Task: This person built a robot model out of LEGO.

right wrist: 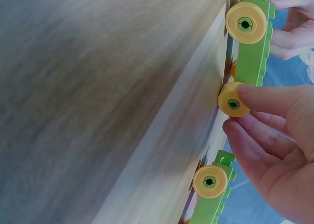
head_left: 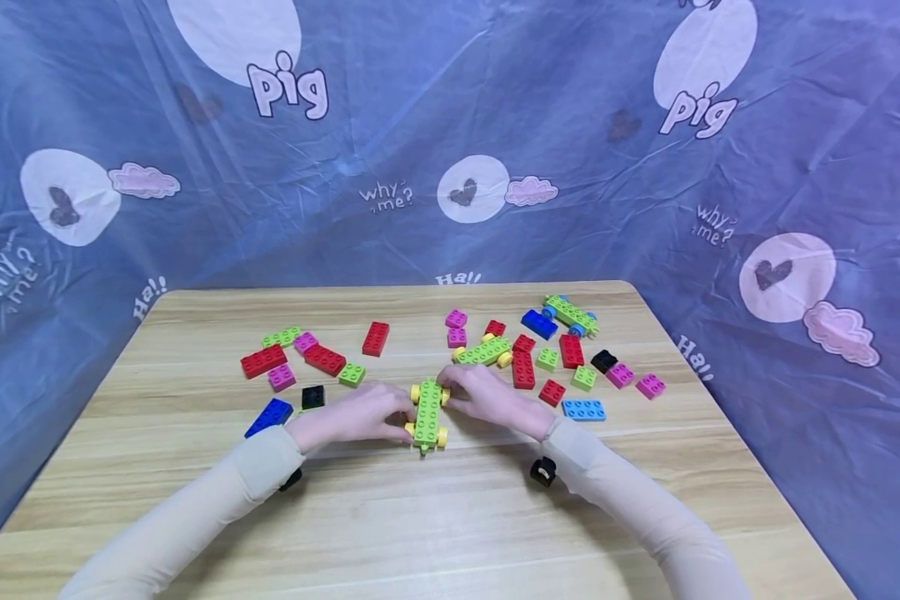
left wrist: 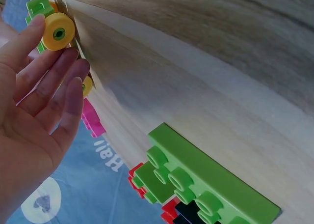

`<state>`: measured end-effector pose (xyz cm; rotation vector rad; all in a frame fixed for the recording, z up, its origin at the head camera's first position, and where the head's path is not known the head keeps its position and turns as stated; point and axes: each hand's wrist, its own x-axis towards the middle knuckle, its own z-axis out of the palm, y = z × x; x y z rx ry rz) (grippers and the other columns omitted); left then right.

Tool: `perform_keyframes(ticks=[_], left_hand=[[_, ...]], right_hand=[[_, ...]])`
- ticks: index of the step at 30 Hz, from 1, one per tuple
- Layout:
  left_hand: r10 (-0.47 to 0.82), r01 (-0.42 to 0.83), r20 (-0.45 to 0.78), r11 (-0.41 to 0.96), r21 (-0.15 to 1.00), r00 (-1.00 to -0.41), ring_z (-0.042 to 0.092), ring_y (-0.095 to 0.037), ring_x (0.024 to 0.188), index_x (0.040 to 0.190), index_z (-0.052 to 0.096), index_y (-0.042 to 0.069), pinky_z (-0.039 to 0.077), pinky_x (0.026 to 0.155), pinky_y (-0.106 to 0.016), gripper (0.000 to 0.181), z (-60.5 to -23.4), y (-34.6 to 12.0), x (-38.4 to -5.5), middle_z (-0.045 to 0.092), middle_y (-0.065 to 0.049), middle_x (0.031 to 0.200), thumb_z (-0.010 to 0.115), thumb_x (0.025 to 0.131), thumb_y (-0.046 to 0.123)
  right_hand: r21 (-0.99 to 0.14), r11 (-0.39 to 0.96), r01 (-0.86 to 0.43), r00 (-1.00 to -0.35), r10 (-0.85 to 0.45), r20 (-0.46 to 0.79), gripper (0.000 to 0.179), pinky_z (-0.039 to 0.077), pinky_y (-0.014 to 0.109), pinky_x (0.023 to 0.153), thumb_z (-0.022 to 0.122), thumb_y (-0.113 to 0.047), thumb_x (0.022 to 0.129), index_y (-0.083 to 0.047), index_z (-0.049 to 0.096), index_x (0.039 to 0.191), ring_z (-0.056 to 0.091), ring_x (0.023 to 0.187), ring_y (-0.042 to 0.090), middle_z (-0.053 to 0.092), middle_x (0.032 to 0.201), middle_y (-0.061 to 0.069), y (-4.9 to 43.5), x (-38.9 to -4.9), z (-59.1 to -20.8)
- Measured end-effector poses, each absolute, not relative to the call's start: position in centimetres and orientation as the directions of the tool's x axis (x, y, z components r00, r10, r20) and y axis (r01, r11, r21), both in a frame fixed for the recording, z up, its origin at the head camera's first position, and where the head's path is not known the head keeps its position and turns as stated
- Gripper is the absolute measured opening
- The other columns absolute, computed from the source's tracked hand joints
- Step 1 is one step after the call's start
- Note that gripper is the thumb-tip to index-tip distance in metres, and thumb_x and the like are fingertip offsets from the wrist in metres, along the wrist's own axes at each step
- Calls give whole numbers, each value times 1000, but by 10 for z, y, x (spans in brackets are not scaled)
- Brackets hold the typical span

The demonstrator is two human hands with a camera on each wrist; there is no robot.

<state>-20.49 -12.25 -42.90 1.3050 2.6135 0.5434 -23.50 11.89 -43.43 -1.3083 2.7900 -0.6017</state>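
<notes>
A green toy car base (head_left: 428, 412) with yellow wheels stands on the table between both hands, studs up and its long side pointing away from me. My left hand (head_left: 363, 412) is at its left side; in the left wrist view its thumb and fingers pinch about a near yellow wheel (left wrist: 66, 30). From the right, my right hand (head_left: 491, 400) holds the far right yellow wheel (right wrist: 225, 102) between thumb and fingers. Just behind the right hand stands a second green car base (head_left: 483, 352), also on yellow wheels.
To the left lie red, pink and green bricks, a black brick (head_left: 312, 397) and a blue brick (head_left: 269, 417). More bricks spread to the right, among them a light blue brick (head_left: 583, 410). A green car base with blue wheels (head_left: 570, 314) stands far right. Printed blue cloth surrounds the table.
</notes>
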Motion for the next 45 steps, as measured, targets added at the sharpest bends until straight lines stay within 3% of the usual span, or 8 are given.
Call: perform_keyframes(ticks=[22,38,45], left_hand=[[794,717,10,544,436,-608,63,-4,86,102,75,15,53,80,-20,19,-428,-121,-205,74,3,98,74,89,29],[804,723,16,527,446,-595,61,-1,84,100,74,14,53,78,-19,16,-430,-123,-207,73,3,96,72,90,27],[801,686,7,507,522,-598,65,-6,88,102,74,11,55,80,-19,18,-428,-127,-209,72,0,97,73,90,25]], right_hand=[[-347,575,-741,-651,-742,162,28,59,28,84,74,-5,85,-3,67,112,70,93,19,74,104,10,119,-238,-433],[-359,566,-742,-648,-743,168,27,59,27,86,74,-5,86,-2,68,111,70,93,18,73,104,10,119,-238,-436],[-365,566,-740,-649,-743,163,27,59,26,86,74,-5,86,-3,67,112,70,94,18,73,105,10,119,-238,-437]])
